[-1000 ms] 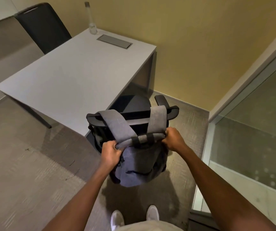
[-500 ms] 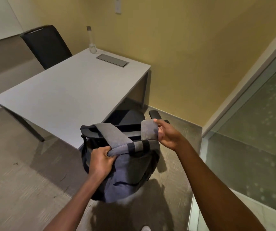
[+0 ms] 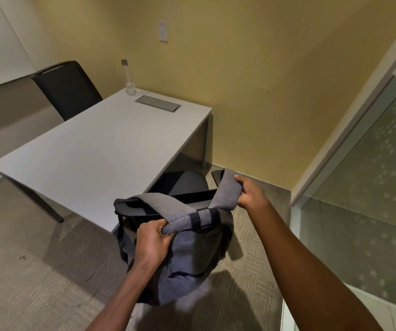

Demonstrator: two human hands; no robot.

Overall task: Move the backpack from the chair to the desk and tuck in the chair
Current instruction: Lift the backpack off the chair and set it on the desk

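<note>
A grey-blue backpack (image 3: 192, 261) hangs over the back of a black chair (image 3: 182, 185) that stands at the desk's near right corner. Its straps drape over the chair's top rail. My left hand (image 3: 152, 240) grips the backpack's top at the left strap base. My right hand (image 3: 249, 191) holds the right strap, pulled up and to the right of the chair back. The white desk (image 3: 91, 158) spreads out to the left of the chair; the chair seat sits partly under its edge.
A clear bottle (image 3: 128, 78) and a grey cable hatch (image 3: 158, 103) sit at the desk's far end. A second black chair (image 3: 68, 88) stands behind the desk. A yellow wall lies ahead, a frosted glass partition (image 3: 368, 187) on the right.
My right hand has moved from the backpack's top onto the right strap and lifted it up and right. The view has tilted upward, showing more wall.
</note>
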